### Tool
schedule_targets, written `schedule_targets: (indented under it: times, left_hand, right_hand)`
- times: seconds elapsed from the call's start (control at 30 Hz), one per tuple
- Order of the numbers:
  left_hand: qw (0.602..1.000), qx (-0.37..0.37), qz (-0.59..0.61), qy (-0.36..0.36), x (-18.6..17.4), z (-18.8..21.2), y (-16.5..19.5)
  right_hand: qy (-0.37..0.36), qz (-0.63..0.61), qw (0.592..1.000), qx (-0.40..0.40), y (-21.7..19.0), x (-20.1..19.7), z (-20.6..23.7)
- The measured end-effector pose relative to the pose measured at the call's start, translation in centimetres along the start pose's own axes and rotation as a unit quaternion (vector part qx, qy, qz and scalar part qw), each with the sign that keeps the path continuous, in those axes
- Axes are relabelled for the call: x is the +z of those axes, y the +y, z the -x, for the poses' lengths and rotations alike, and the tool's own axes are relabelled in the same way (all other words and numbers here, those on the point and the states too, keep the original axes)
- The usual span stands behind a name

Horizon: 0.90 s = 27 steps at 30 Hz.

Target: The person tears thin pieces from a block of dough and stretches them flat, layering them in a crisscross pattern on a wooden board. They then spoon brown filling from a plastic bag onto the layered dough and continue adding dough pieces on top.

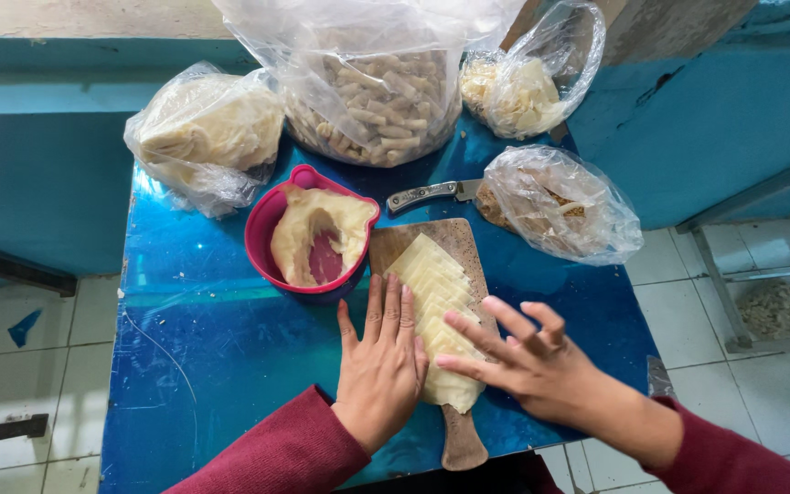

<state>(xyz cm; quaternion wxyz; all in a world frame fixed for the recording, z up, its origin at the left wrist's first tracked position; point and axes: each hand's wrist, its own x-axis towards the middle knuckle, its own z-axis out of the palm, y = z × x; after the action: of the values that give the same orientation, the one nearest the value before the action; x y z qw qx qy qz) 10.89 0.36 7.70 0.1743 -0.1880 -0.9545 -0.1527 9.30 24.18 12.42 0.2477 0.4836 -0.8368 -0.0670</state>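
Pressing flat, open left hand (382,361) and right hand (525,359), we flanked soft pale dough strips (435,311) on the wooden board (454,240), gripping nothing.

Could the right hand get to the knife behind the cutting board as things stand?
Probably yes. The right hand rests on the dough strips, holding nothing, and the knife handle lies bare on the table beyond the board; only its blade is under a bag.

Both arms come in from the bottom edge, maroon sleeves to the wrists. Left hand (381,366) lies flat, palm down, fingers straight & close together, pointing away from the body — thumb out to the left. Right hand (528,359) angles in from the right, fingers spread & extended leftward, fingertips near the left hand's.
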Motion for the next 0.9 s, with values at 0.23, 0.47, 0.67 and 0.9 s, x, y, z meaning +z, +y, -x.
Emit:
schedule_targets:
  times: [0.23,0.47,0.67,0.9]
  left_hand:
    - [1.0,0.0,-0.005,0.002,-0.1,-0.1,0.0]
    - [1.0,0.003,-0.001,-0.002,-0.1,-0.2,-0.2]
    - [1.0,0.005,-0.015,-0.013,-0.1,-0.3,-0.2]
    - [1.0,0.005,-0.008,-0.008,-0.1,-0.2,-0.3]
  right_hand:
    - [-0.024,0.051,0.992,0.11,0.5,0.4,0.5]
    - [-0.027,0.041,0.996,0.078,0.2,1.6,-1.2]
    - [-0.003,0.009,0.998,0.067,2.4,3.3,-2.0]
    - [-0.061,0.066,0.99,0.106,5.1,4.7,-1.7]
